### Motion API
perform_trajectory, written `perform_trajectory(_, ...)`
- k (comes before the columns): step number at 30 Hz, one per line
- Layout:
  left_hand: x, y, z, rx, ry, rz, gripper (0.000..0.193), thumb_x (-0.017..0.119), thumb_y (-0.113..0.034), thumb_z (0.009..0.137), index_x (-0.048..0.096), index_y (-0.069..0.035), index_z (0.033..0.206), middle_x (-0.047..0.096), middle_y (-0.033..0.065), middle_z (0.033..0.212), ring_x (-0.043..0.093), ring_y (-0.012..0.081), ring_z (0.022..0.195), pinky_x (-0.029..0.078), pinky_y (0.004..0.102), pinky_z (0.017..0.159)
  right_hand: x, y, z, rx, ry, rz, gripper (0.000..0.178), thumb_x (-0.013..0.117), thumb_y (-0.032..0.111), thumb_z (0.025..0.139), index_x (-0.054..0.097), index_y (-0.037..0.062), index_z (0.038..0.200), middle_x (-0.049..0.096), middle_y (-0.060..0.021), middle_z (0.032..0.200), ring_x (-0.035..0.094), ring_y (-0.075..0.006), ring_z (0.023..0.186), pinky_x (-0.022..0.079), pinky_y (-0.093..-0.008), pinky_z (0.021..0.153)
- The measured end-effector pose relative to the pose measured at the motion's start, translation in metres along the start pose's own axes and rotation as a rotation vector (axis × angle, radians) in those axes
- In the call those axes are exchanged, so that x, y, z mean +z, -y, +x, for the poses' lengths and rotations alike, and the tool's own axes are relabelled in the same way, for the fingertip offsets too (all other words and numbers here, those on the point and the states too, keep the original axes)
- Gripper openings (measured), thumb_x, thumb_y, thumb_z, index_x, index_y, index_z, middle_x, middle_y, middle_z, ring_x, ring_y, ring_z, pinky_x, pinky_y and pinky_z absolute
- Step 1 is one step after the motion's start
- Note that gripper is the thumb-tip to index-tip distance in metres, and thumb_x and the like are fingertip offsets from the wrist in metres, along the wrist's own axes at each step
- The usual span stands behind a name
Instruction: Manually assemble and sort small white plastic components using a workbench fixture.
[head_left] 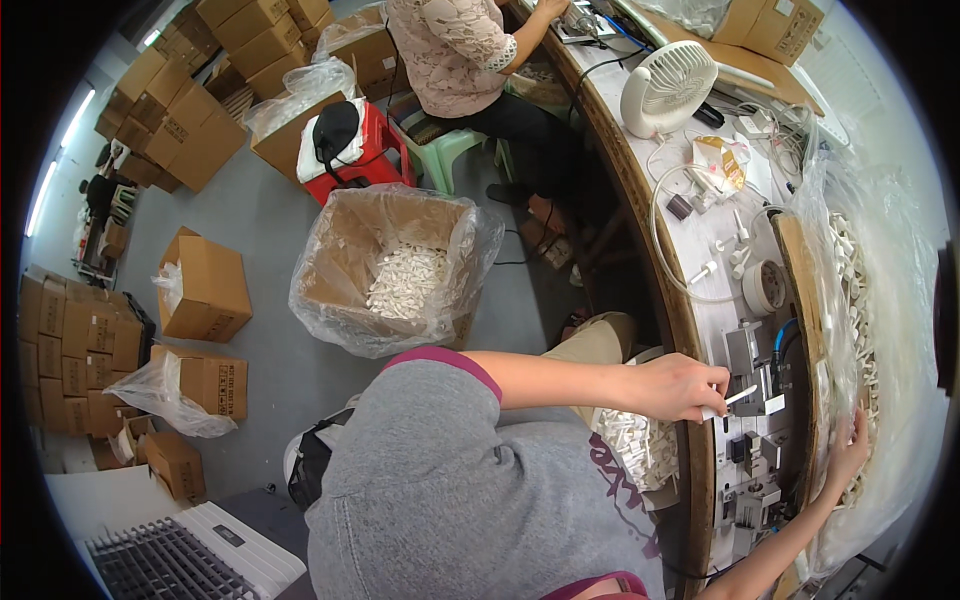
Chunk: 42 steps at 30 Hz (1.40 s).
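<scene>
My left hand (678, 388) is closed in a pinch over the near edge of the bench, holding a small white plastic part (740, 395) by the fingertips. Just past it stand small metal fixtures (745, 350) on the bench top, with a blue tube by them. My right hand (848, 455) is at the long plastic-lined box, its fingers apart and bent over white plastic parts (858, 340). Clear plastic film covers part of those parts. More metal fixtures (755, 500) lie between my two arms.
Below the bench edge, near my lap, sits a box of white parts (640, 445). A fan (668, 88), a white reel (763, 287) and loose tubing stand on the bench. A lined carton (330, 260) holds more white parts. Another person (455, 60) sits on a green stool.
</scene>
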<state>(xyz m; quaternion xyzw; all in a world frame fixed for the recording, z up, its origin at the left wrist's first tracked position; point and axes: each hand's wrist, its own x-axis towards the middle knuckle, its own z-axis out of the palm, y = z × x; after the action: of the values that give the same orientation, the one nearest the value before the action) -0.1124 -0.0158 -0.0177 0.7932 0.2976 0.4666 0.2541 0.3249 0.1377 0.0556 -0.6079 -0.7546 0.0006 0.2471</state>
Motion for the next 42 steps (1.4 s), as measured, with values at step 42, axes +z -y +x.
perform_trajectory(42, 0.116, -0.011, 0.065, 0.354, 0.411, 0.557, 0.018, 0.068, -0.009, 0.073, 0.072, -0.004, 0.090, 0.069, 0.0109, 0.117, 0.066, 0.0179, 0.065, 0.049, 0.0283, 0.061, -0.010, 0.065, -0.083, 0.218, -0.268, 0.198, 0.030, 0.069, 0.027, 0.090, 0.070, 0.0088, 0.113, 0.066, -0.0023, 0.114, 0.064, -0.0140, 0.091, 0.050, -0.0278, 0.081)
